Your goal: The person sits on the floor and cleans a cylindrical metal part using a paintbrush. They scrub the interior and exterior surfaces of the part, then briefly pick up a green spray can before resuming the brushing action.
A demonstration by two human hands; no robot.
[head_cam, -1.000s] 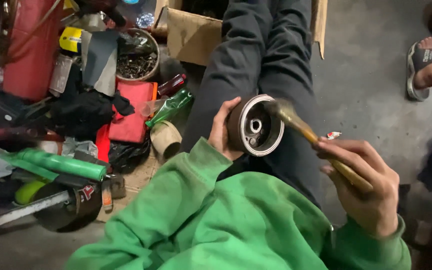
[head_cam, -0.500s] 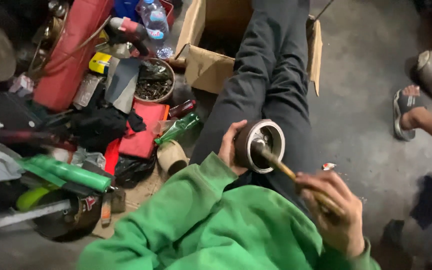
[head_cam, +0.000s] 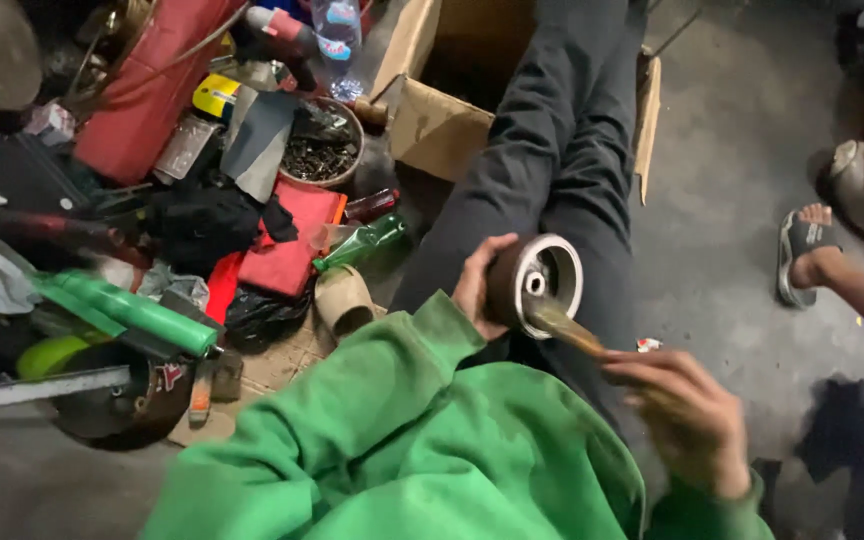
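Observation:
I sit on the floor in a green sweatshirt with my dark-trousered legs stretched out. My left hand (head_cam: 477, 285) grips a round rusty metal drum (head_cam: 537, 283) with a pale rim and a central hub, held over my thigh with its hollow face turned toward me. My right hand (head_cam: 692, 420) is closed on a wooden-handled brush (head_cam: 570, 330), blurred by motion. The brush's tip sits inside the drum's hollow, close to the hub.
A cardboard box (head_cam: 442, 125) stands by my knees. At the left lie a red cylinder (head_cam: 142, 100), a bowl of small metal parts (head_cam: 319, 155), a green bottle (head_cam: 364, 242), a green tube (head_cam: 127, 308) and red cloth (head_cam: 287, 250). Another person's sandalled foot (head_cam: 807, 250) rests at the right.
The view has shifted a little, so the clutter sits lower. My right hand has moved the brush within the drum's hollow. The left hand still holds the drum.

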